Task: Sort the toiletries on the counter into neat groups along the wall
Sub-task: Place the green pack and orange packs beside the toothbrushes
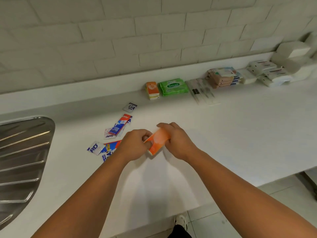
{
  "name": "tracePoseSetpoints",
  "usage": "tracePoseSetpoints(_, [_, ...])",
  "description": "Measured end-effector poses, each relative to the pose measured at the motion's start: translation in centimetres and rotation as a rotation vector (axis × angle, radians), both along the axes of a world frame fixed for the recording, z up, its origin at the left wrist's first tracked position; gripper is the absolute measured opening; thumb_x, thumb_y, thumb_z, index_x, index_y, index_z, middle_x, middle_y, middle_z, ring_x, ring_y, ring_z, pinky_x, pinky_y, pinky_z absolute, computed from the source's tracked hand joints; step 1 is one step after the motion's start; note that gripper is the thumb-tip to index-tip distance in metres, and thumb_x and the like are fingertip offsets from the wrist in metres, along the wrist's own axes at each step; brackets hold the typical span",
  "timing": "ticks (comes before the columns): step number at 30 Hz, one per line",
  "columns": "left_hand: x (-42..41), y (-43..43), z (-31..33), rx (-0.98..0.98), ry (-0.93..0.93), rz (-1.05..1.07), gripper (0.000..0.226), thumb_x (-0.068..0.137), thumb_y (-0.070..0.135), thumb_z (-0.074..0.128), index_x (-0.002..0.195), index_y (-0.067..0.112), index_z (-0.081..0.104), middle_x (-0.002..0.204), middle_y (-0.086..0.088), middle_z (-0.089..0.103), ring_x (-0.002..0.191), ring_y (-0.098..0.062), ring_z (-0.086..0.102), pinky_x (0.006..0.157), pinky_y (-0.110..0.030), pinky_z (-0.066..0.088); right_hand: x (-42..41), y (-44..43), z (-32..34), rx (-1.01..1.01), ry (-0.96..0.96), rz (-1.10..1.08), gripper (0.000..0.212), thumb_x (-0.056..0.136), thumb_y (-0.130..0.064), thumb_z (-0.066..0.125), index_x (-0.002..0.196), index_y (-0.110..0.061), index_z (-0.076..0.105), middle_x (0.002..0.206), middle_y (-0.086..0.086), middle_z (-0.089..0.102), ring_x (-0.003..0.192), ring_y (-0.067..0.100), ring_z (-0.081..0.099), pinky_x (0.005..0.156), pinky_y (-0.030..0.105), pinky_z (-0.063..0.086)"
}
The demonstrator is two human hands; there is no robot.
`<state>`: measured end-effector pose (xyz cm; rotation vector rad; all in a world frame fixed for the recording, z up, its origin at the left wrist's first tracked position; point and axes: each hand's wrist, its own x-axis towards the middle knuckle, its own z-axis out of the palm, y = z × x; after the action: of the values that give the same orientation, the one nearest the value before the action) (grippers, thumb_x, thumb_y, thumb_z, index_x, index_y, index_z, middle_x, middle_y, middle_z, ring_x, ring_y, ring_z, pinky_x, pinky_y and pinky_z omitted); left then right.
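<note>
Both hands hold an orange soap box (157, 141) just above the white counter (231, 134). My left hand (135, 145) pinches its left end; my right hand (175, 141) wraps its right side. Left of my hands lie loose sachets: a white one (130, 107), a red-and-blue one (120, 125), a white-and-blue one (96, 148), and others partly hidden by my left wrist. Along the wall stand another orange soap box (152, 90), a green wipes pack (173, 87), clear-wrapped toothbrushes (201, 91), a stack of beige packets (223, 77) and white packets (267, 71).
A steel sink drainboard (22, 160) fills the left edge. White folded items (295, 55) are stacked at the far right by the tiled wall. The counter's front edge runs along the bottom, with floor tiles and a shoe (181, 220) below.
</note>
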<state>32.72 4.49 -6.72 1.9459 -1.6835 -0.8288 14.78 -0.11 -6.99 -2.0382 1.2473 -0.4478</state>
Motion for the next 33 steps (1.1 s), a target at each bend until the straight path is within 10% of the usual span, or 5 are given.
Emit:
tracePoseSetpoints(14, [1.5,-17.6,-0.4,-0.117,0.341,0.478,0.001,0.087,0.022,0.074,0.087,0.022,0.075,0.068,0.006,0.067,0.062,-0.014,0.058,0.070,-0.031,0.049,2.3,-18.1,0.6,0.337,-0.379,-0.287,0.029,0.099,-0.022,0.048,0.115,-0.004,0.064,0.118,0.017,0.065,0.109,0.032,0.060,0.088,0.030,0.044])
tracePoseSetpoints(17, [2.4,-21.1,-1.0,-0.098,0.344,0.569,0.016,0.086,0.024,0.072,0.070,0.025,0.073,0.064,0.003,0.067,0.062,-0.019,0.060,0.075,-0.041,0.057,4.0,-21.4,0.9,0.526,-0.502,-0.306,0.046,0.098,-0.043,0.048,0.112,-0.002,0.061,0.132,0.027,0.054,0.125,0.041,0.051,0.109,0.053,0.040])
tracePoseSetpoints(24, [4.1,-27.3,-2.9,-0.083,0.304,0.603,0.024,0.077,0.030,0.076,0.054,0.026,0.071,0.069,-0.010,0.074,0.077,-0.031,0.074,0.085,-0.048,0.059,7.0,-27.2,-0.5,0.685,-0.499,-0.347,0.086,0.084,-0.072,0.032,0.142,-0.010,0.046,0.141,0.006,0.053,0.127,0.025,0.050,0.114,0.046,0.034])
tracePoseSetpoints(29, [3.8,-29.1,-3.5,-0.057,0.278,0.636,0.016,0.077,0.024,0.080,0.064,0.022,0.071,0.076,-0.011,0.075,0.079,-0.031,0.074,0.084,-0.044,0.060,8.3,-29.6,-1.2,0.704,-0.536,-0.316,0.067,0.091,-0.069,0.033,0.091,-0.011,0.066,0.088,0.006,0.071,0.084,0.022,0.067,0.086,0.039,0.051])
tracePoseSetpoints(33, [3.0,-29.1,-3.5,-0.047,0.206,0.659,0.018,0.080,0.026,0.079,0.092,0.012,0.079,0.089,-0.008,0.076,0.087,-0.024,0.071,0.086,-0.033,0.057,9.4,-30.9,-1.3,0.675,-0.527,-0.357,0.053,0.099,-0.058,0.035,0.063,-0.020,0.046,0.058,-0.001,0.054,0.059,0.020,0.054,0.067,0.035,0.048])
